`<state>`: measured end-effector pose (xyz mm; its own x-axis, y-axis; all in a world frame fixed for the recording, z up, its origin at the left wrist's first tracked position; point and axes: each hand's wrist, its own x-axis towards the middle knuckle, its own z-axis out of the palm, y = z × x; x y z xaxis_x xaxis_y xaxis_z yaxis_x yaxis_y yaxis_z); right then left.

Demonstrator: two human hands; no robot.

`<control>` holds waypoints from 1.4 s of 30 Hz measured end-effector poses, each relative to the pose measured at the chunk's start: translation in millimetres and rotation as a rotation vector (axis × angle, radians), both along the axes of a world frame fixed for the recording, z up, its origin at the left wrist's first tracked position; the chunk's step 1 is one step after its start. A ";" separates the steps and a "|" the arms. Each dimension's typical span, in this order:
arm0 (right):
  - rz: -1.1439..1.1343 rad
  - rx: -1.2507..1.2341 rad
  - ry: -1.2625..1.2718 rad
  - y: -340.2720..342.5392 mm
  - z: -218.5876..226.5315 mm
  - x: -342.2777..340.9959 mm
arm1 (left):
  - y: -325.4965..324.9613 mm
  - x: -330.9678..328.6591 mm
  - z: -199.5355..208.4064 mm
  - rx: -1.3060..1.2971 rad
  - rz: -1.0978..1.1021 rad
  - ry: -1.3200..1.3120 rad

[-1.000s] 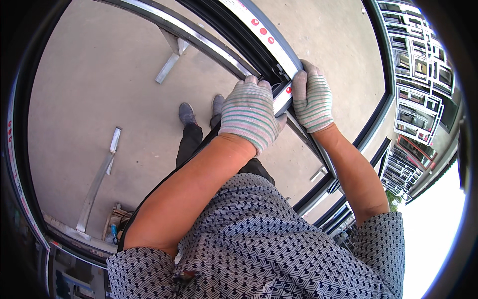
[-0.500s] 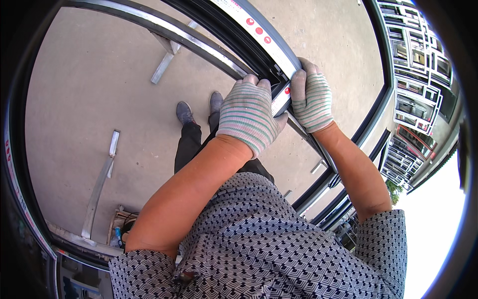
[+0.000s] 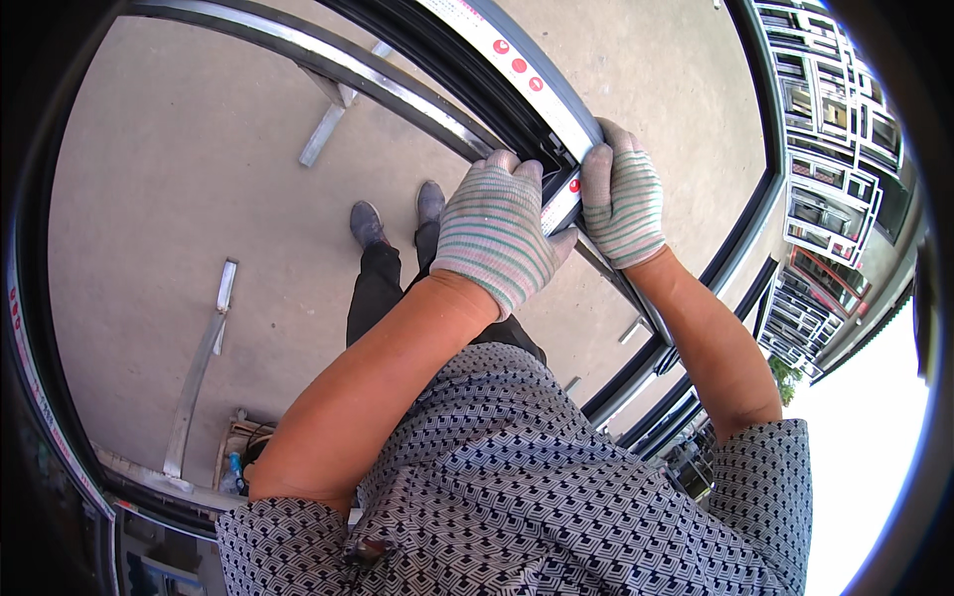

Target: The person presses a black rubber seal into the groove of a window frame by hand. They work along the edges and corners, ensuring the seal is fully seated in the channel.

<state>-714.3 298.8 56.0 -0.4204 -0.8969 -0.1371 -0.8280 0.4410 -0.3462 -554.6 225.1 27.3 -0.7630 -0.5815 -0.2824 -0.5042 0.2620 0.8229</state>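
Note:
Both of my hands wear striped knit gloves and grip one corner of a window frame (image 3: 555,107), made of dark profile with a white protective film bearing red dots. My left hand (image 3: 502,228) is wrapped over the near piece of the corner, its thumb on the right side and its fingertips hidden along the inner edge. Around the outer edge of the corner curls my right hand (image 3: 623,194), thumb and fingers pressed on the profile. A mitred joint shows between the two hands.
Below the frame runs a metal support rail (image 3: 328,55) with steel legs (image 3: 199,387) on the concrete floor (image 3: 159,199). A crate (image 3: 238,452) with items stands at lower left. Many white window frames (image 3: 835,199) lean at far right. Long dark profiles (image 3: 750,214) lie on my right.
Almost nothing differs. The frame corner and both gloved hands have shifted very slightly, and the grip looks the same.

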 end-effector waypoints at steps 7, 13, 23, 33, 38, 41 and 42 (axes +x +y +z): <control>0.022 -0.052 0.007 -2.8 -2.3 -3.3 | 1.3 -1.5 -2.0 0.011 0.018 0.001; 0.039 -0.038 0.032 -1.1 -4.9 -8.7 | -3.0 -5.3 -10.4 -0.013 0.022 0.100; 0.053 0.004 0.032 -2.1 1.8 -2.6 | -0.6 -1.9 -3.0 -0.038 0.010 0.076; 0.183 -0.023 0.097 0.7 3.0 -2.1 | -4.9 1.8 -12.6 0.086 0.019 0.219; 0.355 -0.099 0.192 4.6 1.4 -2.8 | -6.3 7.5 -16.3 0.103 0.006 0.232; 0.296 -0.074 0.169 5.5 -1.1 -0.8 | -10.7 6.7 -16.1 0.111 -0.048 0.211; 0.235 -0.058 0.138 3.5 -2.1 -0.2 | -12.1 6.6 -15.0 0.109 -0.071 0.205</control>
